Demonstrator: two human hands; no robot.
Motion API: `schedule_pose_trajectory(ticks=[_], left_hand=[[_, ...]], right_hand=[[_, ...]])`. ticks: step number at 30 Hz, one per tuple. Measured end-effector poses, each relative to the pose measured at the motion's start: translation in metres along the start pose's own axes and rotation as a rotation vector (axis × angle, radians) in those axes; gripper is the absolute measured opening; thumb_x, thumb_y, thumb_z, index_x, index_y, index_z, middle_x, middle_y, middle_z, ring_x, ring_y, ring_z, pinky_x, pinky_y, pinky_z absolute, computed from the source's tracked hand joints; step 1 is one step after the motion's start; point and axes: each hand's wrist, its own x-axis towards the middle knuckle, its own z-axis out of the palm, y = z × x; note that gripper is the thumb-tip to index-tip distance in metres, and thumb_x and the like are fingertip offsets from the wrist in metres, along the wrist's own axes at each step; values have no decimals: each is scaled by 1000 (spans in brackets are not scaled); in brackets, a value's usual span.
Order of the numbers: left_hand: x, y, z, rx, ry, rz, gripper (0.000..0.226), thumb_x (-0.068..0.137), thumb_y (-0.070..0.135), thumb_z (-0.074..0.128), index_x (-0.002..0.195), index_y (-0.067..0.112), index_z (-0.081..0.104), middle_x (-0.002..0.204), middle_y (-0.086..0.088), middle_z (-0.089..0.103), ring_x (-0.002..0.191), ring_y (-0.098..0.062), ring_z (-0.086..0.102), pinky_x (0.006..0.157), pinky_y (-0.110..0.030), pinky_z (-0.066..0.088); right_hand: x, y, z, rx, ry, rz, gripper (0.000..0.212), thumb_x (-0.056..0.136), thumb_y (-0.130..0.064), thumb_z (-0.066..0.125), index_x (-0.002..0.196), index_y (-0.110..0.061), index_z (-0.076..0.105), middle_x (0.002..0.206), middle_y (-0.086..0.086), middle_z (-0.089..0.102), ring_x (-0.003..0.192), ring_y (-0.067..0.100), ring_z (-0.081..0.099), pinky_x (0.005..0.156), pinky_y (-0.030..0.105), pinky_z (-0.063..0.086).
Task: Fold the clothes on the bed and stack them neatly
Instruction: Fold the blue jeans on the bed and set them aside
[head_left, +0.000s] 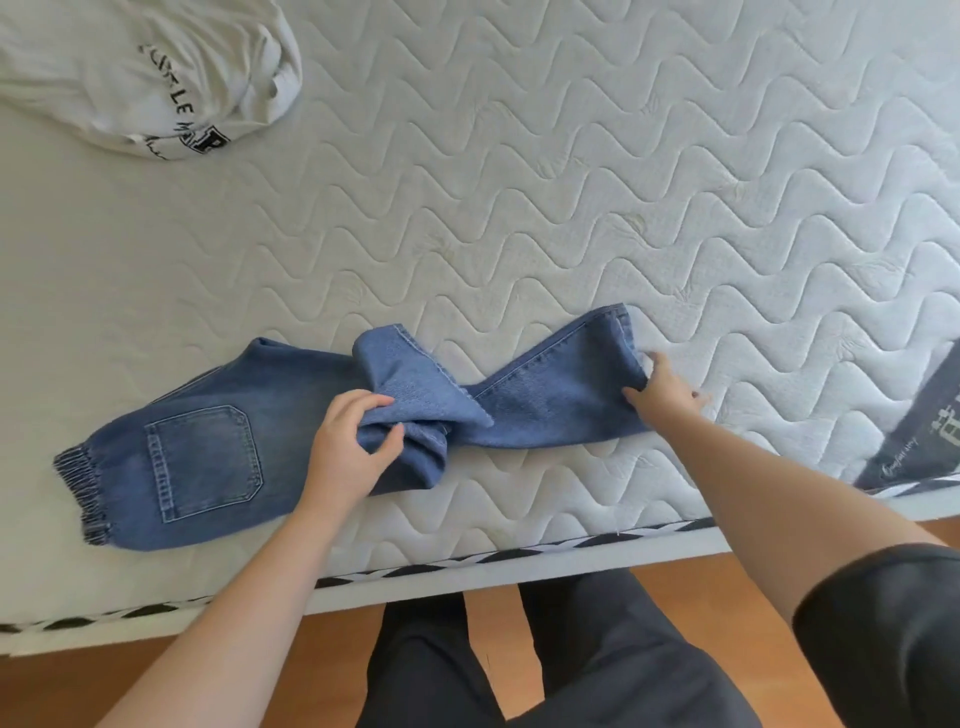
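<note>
Now left hand (349, 441) gripping jeans (208, 441), right hand (662, 387) pinching hem

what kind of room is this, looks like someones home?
Most likely a bedroom at home. The person stands at a bare quilted mattress with a striped piped edge, a wooden floor beneath. Blue jeans lie across it, held by the left hand and right hand, and a crumpled white T-shirt waits farther back.

White shirt (156, 78), crumpled at top left: black block lettering, partly lost in folds; "LE" legible, and a boxed black patch with a "P"-like letter below. Grey mattress label (914, 436), right edge: small white script, too blurred to read; white glyph above, cut off.
</note>
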Motion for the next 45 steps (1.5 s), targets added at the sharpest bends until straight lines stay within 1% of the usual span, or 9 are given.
schedule_pose_trajectory(ticks=[4, 14, 22, 26, 30, 33, 35, 40, 45], left_hand=[[-8, -6, -18, 14, 73, -14, 23, 82, 5, 75, 102, 14, 68, 110, 5, 57, 103, -8, 56, 94, -5, 34], [-15, -79, -127, 112, 284, -176, 21, 91, 8, 63, 110, 16, 66, 116, -4, 59, 107, -15, 55, 87, -14, 36], [-38, -135, -149, 91, 128, -344, 31, 89, 2, 60, 120, 5, 64, 135, -15, 51, 127, -29, 48, 105, -33, 35], [-43, -92, -134, -52, -198, 15, 60, 87, 11, 69, 142, 19, 47, 150, 0, 39, 138, -11, 35, 113, -27, 30], [-37, -25, -124, -262, -449, 153, 95, 70, 32, 86, 146, 35, 29, 134, 24, 42, 116, 20, 40, 97, 0, 28], [-17, 9, -125, -306, -488, 97, 44, 84, 27, 77, 123, 23, 58, 115, 4, 67, 106, -11, 63, 88, -23, 46], [-4, 27, -133, -201, -404, 162, 23, 94, 28, 65, 113, 15, 66, 104, -3, 70, 99, -22, 64, 74, -21, 41], [21, 87, -164, -160, -387, 409, 13, 94, 27, 62, 102, 21, 69, 90, 9, 69, 82, -9, 61, 70, -19, 41], [38, 148, -162, -74, -397, 540, 13, 94, 24, 61, 96, 14, 69, 87, 3, 70, 82, -13, 62, 73, -26, 45]], right_hand=[[-36, -20, 5, 129, -10, -287, 20, 91, -15, 55, 110, -15, 61, 90, 4, 55, 95, 35, 59, 70, 31, 32], [-174, -108, 18, 173, 132, -679, 24, 90, -7, 63, 104, -20, 78, 111, 2, 59, 104, 22, 46, 96, 36, 32], [-263, -159, 21, 54, 351, -989, 26, 74, 9, 72, 81, -15, 79, 100, 0, 71, 100, 32, 58, 96, 40, 33], [-298, -172, 28, 127, 427, -950, 32, 75, 15, 67, 93, -9, 79, 103, 7, 71, 98, 32, 60, 85, 33, 45], [-327, -177, 27, 196, 471, -895, 35, 77, 14, 65, 99, -10, 77, 104, 5, 71, 96, 30, 61, 80, 36, 50], [-345, -172, 16, 299, 503, -826, 38, 76, 13, 63, 100, -12, 76, 101, 4, 70, 91, 26, 63, 76, 29, 46], [-351, -163, 6, 311, 538, -717, 32, 84, 2, 63, 107, -18, 73, 99, 2, 70, 88, 24, 62, 72, 29, 44], [-353, -128, -29, 116, 498, -410, 19, 88, -43, 66, 94, -26, 63, 68, -5, 54, 70, 24, 50, 57, 32, 34], [-355, -90, -58, 108, 317, -345, 30, 79, -37, 75, 75, -17, 53, 64, -3, 52, 65, 23, 52, 51, 32, 31]])
